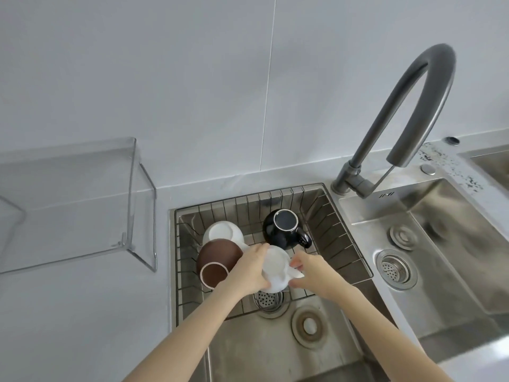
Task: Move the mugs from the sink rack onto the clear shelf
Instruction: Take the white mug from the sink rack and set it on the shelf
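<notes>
A wire sink rack (pixel 325 216) sits in the left sink basin and holds several upside-down mugs. A white mug (pixel 275 267) lies between both hands: my left hand (pixel 252 268) grips its left side and my right hand (pixel 312 274) pinches its handle on the right. A brown mug (pixel 216 257) lies on its side just left of my left hand. Another white mug (pixel 223 231) rests behind the brown one. A black mug (pixel 283 228) stands bottom up at the rack's back. The clear shelf (pixel 71 205) stands on the counter to the left, with nothing on it.
A tall grey arched faucet (pixel 407 111) rises behind the sinks, right of the rack. A second steel basin (pixel 440 244) with a drain strainer lies to the right. The white counter (pixel 82 312) spreads left of the sink, under a white tiled wall.
</notes>
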### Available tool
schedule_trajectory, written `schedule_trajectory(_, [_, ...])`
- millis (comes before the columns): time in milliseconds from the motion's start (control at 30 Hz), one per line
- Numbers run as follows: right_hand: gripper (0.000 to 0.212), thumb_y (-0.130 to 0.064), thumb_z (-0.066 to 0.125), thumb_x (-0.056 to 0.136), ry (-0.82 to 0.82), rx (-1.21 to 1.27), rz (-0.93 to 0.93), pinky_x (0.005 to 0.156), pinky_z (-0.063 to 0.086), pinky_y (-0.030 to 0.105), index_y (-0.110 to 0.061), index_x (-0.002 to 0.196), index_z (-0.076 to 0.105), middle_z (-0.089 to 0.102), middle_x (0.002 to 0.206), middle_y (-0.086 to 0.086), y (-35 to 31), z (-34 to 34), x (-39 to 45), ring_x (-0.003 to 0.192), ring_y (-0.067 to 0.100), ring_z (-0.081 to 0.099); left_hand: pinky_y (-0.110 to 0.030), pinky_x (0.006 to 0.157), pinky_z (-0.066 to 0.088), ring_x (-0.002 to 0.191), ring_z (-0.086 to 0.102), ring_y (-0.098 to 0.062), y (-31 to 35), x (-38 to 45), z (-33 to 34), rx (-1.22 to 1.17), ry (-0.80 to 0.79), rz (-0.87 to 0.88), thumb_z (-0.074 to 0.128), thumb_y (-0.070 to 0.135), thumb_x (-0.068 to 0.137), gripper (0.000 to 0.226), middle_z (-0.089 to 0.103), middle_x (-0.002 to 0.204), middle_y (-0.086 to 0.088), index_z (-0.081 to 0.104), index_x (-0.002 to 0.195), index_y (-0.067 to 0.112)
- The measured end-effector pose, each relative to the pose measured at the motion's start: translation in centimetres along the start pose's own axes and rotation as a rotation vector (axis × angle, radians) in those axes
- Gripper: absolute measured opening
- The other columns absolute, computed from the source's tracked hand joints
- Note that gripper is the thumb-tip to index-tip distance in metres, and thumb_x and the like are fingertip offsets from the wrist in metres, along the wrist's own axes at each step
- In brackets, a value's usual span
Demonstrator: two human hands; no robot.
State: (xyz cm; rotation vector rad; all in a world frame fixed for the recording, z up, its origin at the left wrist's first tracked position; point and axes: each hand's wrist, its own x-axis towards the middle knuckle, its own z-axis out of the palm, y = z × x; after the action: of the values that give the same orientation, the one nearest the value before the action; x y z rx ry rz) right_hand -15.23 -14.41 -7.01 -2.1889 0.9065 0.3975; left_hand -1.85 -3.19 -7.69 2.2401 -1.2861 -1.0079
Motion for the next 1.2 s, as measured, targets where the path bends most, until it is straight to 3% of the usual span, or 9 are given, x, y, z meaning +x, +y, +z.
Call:
schedule_trajectory(167, [0.025, -0.022, 0.06, 0.075, 0.032, 0.059, 0.036, 0.081, 0.054, 0.041, -0.012, 0.097, 0.055, 0.066, 0.101, 0.011, 0.7, 0.8, 0.7, 0.091, 0.026, 0.061, -0.034, 0.11, 0.032, 0.136, 0.029, -0.024, 0.2, 0.4, 0.9, 0.027, -0.017, -0.02, 0.078, 0.015, 0.061, 0.102, 0.025, 0.151, -0.008, 0.015, 0.142, 0.012])
schedule_trajectory(333, [0.017, -0.021, 0.067, 0.075, 0.076, 0.16, 0.035, 0.064, 0.044, 0.022, -0.017, 0.085, 0.055, 0.06, 0.089, 0.003, 0.5, 0.4, 0.3, 0.082, 0.018, 0.055, -0.031, 0.105, 0.034, 0.131, 0.037, -0.022, 0.4, 0.4, 0.6, 0.027, 0.034, -0.016, 0.08, 0.018, 0.058, 0.101, 0.035, 0.147, -0.006, 0.022, 0.14, 0.012])
schedule_trajectory(467, [0.022, -0.02, 0.069, 0.075, 0.141, 0.192, 0.002, 0.06, 0.044, 0.02, -0.009, 0.092, 0.061, 0.061, 0.084, 0.002, -0.5, -1.3, -0.8, 0.078, 0.019, 0.057, -0.032, 0.106, 0.032, 0.133, 0.035, -0.023, 1.0, -0.5, -0.7, -0.01, 0.084, 0.009, 0.08, 0.023, 0.061, 0.101, 0.034, 0.148, -0.007, 0.02, 0.141, 0.011])
schedule_trajectory(567, [0.022, -0.021, 0.069, 0.075, 0.206, 0.183, -0.033, 0.068, 0.047, 0.027, -0.01, 0.092, 0.063, 0.068, 0.092, 0.007, -2.1, -3.2, -1.8, 0.082, 0.02, 0.061, -0.032, 0.107, 0.03, 0.134, 0.034, -0.021, 2.0, -1.5, -2.8, -0.045, 0.154, 0.048, 0.082, 0.024, 0.058, 0.102, 0.035, 0.149, -0.005, 0.023, 0.141, 0.012])
schedule_trajectory(733, [0.016, -0.025, 0.07, 0.075, 0.307, 0.188, -0.166, 0.063, 0.044, 0.024, -0.016, 0.086, 0.063, 0.071, 0.083, 0.004, -8.0, -6.6, -4.4, 0.072, 0.014, 0.06, -0.034, 0.101, 0.038, 0.125, 0.045, -0.022, 3.2, -5.1, -8.6, -0.117, 0.324, 0.092, 0.084, 0.025, 0.053, 0.098, 0.049, 0.137, -0.003, 0.033, 0.136, 0.018])
schedule_trajectory(867, [0.015, -0.02, 0.072, 0.075, 0.352, 0.26, -0.293, 0.071, 0.05, 0.029, -0.012, 0.084, 0.064, 0.073, 0.083, 0.008, -14.2, -8.1, -6.4, 0.077, 0.019, 0.066, -0.024, 0.098, 0.032, 0.126, 0.042, -0.019, 3.0, -9.8, -14.3, -0.175, 0.435, 0.115, 0.085, 0.021, 0.054, 0.1, 0.046, 0.139, -0.002, 0.03, 0.138, 0.017])
schedule_trajectory(933, [0.013, -0.019, 0.072, 0.075, 0.349, 0.295, -0.361, 0.067, 0.05, 0.018, -0.014, 0.081, 0.063, 0.074, 0.08, 0.008, -17.3, -8.4, -6.8, 0.069, 0.012, 0.066, -0.017, 0.092, 0.03, 0.125, 0.042, -0.017, 2.5, -12.2, -17.1, -0.172, 0.489, 0.121, 0.084, 0.02, 0.056, 0.097, 0.047, 0.138, -0.001, 0.032, 0.137, 0.017])
schedule_trajectory(1000, [0.011, -0.019, 0.072, 0.075, 0.339, 0.298, -0.425, 0.054, 0.043, 0.006, -0.015, 0.078, 0.062, 0.072, 0.072, 0.007, -20.6, -8.3, -6.9, 0.053, 0.001, 0.059, -0.015, 0.087, 0.028, 0.123, 0.043, -0.016, 1.5, -14.5, -19.8, -0.175, 0.539, 0.105, 0.084, 0.019, 0.056, 0.094, 0.048, 0.136, -0.001, 0.034, 0.136, 0.017])
schedule_trajectory(1200, [0.012, -0.017, 0.069, 0.078, 0.257, 0.281, -0.594, 0.049, 0.039, 0.002, -0.008, 0.081, 0.061, 0.068, 0.062, 0.0, -30.8, -6.7, -6.2, 0.047, -0.005, 0.054, -0.021, 0.088, 0.035, 0.115, 0.049, -0.016, -3.3, -20.8, -26.4, -0.213, 0.678, 0.024, 0.086, 0.018, 0.053, 0.091, 0.055, 0.128, -0.001, 0.04, 0.131, 0.015])
